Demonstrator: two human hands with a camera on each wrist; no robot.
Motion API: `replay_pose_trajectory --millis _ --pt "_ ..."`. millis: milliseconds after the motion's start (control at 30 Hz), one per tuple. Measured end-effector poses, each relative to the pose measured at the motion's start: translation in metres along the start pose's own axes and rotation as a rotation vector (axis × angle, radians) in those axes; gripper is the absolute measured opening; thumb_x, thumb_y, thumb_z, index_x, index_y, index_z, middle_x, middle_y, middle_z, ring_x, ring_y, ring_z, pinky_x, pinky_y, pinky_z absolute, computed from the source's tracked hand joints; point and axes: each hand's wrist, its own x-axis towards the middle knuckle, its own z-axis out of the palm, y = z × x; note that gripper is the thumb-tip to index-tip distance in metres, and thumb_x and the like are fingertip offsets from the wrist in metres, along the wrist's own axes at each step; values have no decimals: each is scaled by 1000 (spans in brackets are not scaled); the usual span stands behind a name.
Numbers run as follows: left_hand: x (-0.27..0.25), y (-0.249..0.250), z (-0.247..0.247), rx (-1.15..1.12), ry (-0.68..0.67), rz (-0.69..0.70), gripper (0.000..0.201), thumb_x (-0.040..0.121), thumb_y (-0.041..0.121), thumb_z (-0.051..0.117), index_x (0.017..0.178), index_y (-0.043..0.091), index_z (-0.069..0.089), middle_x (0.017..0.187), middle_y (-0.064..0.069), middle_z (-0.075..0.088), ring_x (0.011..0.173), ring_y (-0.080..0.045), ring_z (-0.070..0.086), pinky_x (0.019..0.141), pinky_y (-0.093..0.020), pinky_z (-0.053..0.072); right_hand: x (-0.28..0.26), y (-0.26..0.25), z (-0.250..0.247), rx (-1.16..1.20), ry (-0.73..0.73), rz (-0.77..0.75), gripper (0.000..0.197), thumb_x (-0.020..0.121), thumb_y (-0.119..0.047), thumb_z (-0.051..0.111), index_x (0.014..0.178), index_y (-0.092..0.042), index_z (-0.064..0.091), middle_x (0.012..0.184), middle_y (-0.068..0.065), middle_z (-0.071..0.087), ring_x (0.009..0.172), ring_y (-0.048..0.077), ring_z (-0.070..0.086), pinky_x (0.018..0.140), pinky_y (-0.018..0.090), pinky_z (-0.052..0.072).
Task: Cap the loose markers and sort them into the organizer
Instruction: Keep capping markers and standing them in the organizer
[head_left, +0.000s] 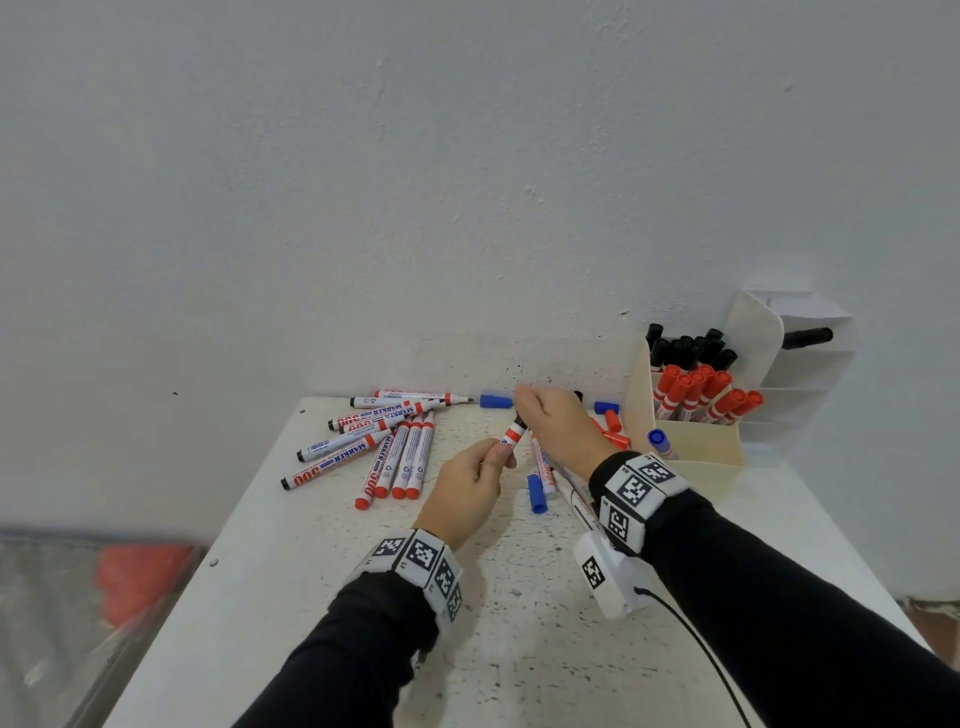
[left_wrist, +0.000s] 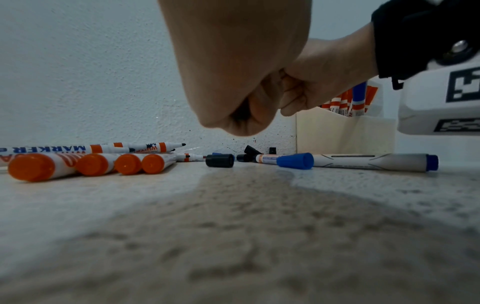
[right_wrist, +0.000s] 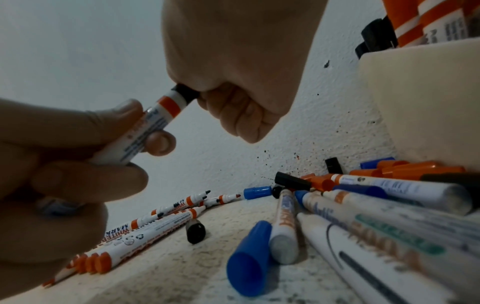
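Speckled counter (head_left: 322, 597): left grip (head_left: 470, 486) holds marker (right_wrist: 145, 127); right grip (head_left: 558, 426) pinches black cap (right_wrist: 185, 93) at its tip. Risk: misaligned cap, inked fingers.

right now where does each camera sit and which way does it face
Head: above, looking down at the table; both forearms and hands show.
Left wrist: low over the table, facing the wall; left hand fills the top.
Right wrist: low, facing left; right hand grips a black cap.
Shared: the held marker and the organizer.
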Motion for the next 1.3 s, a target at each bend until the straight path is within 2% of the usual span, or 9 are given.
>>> replay_pose_trajectory --millis 100,233,300,400,600,867,1033,1167,1300 --pt "0 5 0 -53 -28 -40 29 99 30 33 85 18 55 56 5 39 39 1 35 42 -9 30 -2 -1 -3 5 5 -31 36 99 -25 34 68 -11 46 57 0 33 55 11 31 54 26 28" --pt "2 2 -1 34 60 -27 33 100 34 28 92 20 58 68 3 50 62 -9 47 60 -18 36 -6 -5 0 20 159 -108 39 97 -29 43 73 -1 54 58 4 42 55 13 39 55 27 35" --pt "4 -3 -3 218 121 -58 36 101 29 25 101 16 58 94 -3 58 92 -18 53 78 -25 40 -6 -7 2 7 270 -133 38 95 -31 48 73 -1 55 57 5 47 54 16 46 54 29 41" --pt "7 -10 -11 485 141 -225 41 98 26 33 137 19 41 137 -7 43 126 -22 39 103 -35 34 -5 -8 -1 -51 400 -161 31 94 -32 48 75 -8 52 59 2 51 53 14 51 51 27 44" --pt "2 -13 -11 791 -91 -263 45 97 30 34 142 34 32 141 -1 38 126 -23 36 100 -38 39 -6 -7 -13 -183 463 -161 26 95 -33 47 90 -8 51 75 7 56 65 16 53 53 14 38" --pt "0 -8 -7 821 -37 -211 48 95 24 40 143 27 30 146 0 34 132 -22 31 109 -39 32 -11 -36 -51 -182 650 -292 21 95 -9 47 110 0 58 97 5 54 74 -3 45 72 -4 34" --pt "3 -11 -14 868 105 -349 50 95 26 43 142 19 29 146 -9 32 135 -26 30 110 -41 30 -17 -41 -105 -158 835 -272 24 96 -2 38 112 0 56 102 4 47 85 13 51 74 2 39" --pt "6 -14 -17 849 48 -418 47 93 23 48 137 16 35 139 -9 41 128 -26 40 105 -41 39 -26 -24 -138 -256 885 -234 26 96 -1 35 112 0 56 110 13 50 93 19 53 85 27 46" --pt "7 -10 -13 742 86 -416 49 91 18 53 136 13 35 137 -9 42 123 -22 46 101 -35 44 -30 -6 -148 -341 815 -195 26 95 0 36 110 2 57 110 15 52 94 13 45 85 17 36"
